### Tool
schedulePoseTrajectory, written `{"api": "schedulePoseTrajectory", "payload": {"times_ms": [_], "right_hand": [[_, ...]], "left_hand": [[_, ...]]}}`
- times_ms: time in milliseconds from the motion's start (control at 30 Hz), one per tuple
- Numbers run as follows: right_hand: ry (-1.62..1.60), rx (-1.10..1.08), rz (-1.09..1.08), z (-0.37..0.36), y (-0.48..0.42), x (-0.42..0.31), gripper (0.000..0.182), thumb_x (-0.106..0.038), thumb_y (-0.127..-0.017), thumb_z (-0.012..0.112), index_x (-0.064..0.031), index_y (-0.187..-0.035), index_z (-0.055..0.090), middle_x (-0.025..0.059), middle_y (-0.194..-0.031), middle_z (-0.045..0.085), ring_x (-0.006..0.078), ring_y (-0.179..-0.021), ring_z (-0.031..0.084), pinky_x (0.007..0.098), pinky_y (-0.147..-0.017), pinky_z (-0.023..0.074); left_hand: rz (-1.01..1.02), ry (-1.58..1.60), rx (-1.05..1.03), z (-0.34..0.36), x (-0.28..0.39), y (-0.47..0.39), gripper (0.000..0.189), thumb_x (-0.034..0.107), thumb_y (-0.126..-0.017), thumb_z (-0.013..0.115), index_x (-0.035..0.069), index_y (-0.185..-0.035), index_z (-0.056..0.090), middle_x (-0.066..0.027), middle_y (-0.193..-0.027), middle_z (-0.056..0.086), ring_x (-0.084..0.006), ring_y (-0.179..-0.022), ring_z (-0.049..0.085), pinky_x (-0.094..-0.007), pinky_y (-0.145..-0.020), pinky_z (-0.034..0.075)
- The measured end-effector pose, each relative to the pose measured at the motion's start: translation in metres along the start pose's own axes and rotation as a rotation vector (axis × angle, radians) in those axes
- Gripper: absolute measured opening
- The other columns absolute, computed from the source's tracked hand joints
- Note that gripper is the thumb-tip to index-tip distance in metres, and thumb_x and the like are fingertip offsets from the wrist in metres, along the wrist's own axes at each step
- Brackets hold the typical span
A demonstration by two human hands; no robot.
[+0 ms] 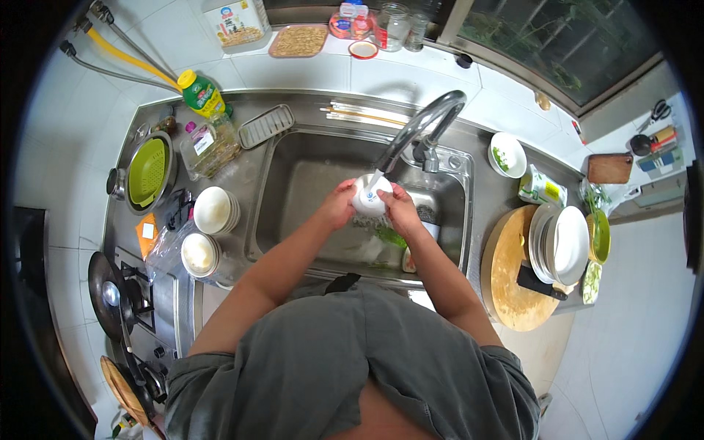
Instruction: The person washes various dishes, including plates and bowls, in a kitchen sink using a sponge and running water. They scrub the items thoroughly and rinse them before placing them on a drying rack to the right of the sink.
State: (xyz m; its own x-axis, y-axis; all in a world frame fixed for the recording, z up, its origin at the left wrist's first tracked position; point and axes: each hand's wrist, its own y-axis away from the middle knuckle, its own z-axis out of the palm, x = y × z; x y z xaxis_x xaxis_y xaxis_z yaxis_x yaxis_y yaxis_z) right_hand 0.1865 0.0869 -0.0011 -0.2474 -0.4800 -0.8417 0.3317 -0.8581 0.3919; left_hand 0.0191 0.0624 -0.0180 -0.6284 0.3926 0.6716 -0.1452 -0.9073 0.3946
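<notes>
Under the running stream of the chrome faucet [407, 129], a small white bowl [374, 197] is held with its marked underside facing up. My left hand [339, 203] grips its left edge. My right hand [400, 208] has hold of the right edge, thumb on the base. Both hands are above the stainless steel sink basin [302, 181]. Water splashes below the bowl. Green leaf scraps [391, 236] lie in the basin beneath my right wrist. A dark scouring pad [425, 213] shows near the basin's right side, partly hidden by my right forearm.
Two stacks of white bowls [215, 210] stand left of the sink. On the right, a round wooden chopping board [503, 275] carries white plates [569, 245] and a cleaver [533, 281]. A bowl with chopped greens [507, 155] sits behind it. A wok [102, 291] rests on the stove.
</notes>
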Motion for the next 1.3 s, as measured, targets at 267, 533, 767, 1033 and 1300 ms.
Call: {"api": "schedulePoseTrajectory", "payload": {"times_ms": [267,533,767,1033,1300], "right_hand": [[1.541,-0.492,-0.844,0.003,0.029,0.009,0.049,-0.002,-0.069,0.055,-0.0147,-0.116,0.052,0.0023,-0.127,0.046,0.0197,-0.123,0.039,0.0499,-0.104,0.0179],[1.700,-0.286,-0.741,0.032,0.029,0.023,0.065,-0.016,-0.063,0.061,-0.0080,-0.125,0.042,0.0085,-0.136,0.035,0.0235,-0.127,0.032,0.0491,-0.106,0.0113],[0.695,0.132,-0.397,-0.022,0.004,0.039,0.046,-0.006,-0.083,0.049,-0.0066,-0.128,0.038,0.0156,-0.125,0.046,0.0315,-0.112,0.047,0.0370,-0.094,0.0372],[-0.028,0.098,0.114,0.025,0.016,0.040,0.042,-0.009,-0.088,0.038,-0.0157,-0.129,0.032,0.0099,-0.119,0.046,0.0283,-0.102,0.053,0.0495,-0.071,0.0519],[-0.215,0.081,0.333,0.009,-0.011,0.025,0.033,-0.032,-0.095,0.032,-0.0049,-0.107,0.046,0.0093,-0.107,0.052,0.0234,-0.093,0.055,0.0386,-0.075,0.0479]], "left_hand": [[-0.326,0.078,-0.122,-0.031,0.005,-0.002,0.046,0.042,-0.095,0.026,0.008,-0.121,0.044,-0.0114,-0.117,0.051,-0.0252,-0.105,0.051,-0.0410,-0.090,0.042],[-0.183,0.141,0.137,-0.015,-0.014,-0.014,0.031,0.028,-0.095,0.036,0.010,-0.118,0.046,-0.0080,-0.112,0.053,-0.0208,-0.099,0.054,-0.0372,-0.083,0.046],[-0.075,-0.126,0.184,-0.013,-0.016,-0.003,0.036,0.006,-0.082,0.054,0.007,-0.117,0.046,-0.0094,-0.107,0.055,-0.0200,-0.096,0.055,-0.0342,-0.077,0.048],[0.202,-1.466,0.114,-0.012,-0.009,-0.020,0.041,0.033,-0.086,0.048,0.012,-0.121,0.047,-0.0121,-0.119,0.050,-0.0310,-0.104,0.052,-0.0397,-0.083,0.043],[0.415,-1.539,-0.270,-0.001,-0.032,0.005,0.041,0.032,-0.087,0.044,0.014,-0.124,0.045,-0.0132,-0.125,0.048,-0.0279,-0.113,0.047,-0.0381,-0.095,0.034]]}}
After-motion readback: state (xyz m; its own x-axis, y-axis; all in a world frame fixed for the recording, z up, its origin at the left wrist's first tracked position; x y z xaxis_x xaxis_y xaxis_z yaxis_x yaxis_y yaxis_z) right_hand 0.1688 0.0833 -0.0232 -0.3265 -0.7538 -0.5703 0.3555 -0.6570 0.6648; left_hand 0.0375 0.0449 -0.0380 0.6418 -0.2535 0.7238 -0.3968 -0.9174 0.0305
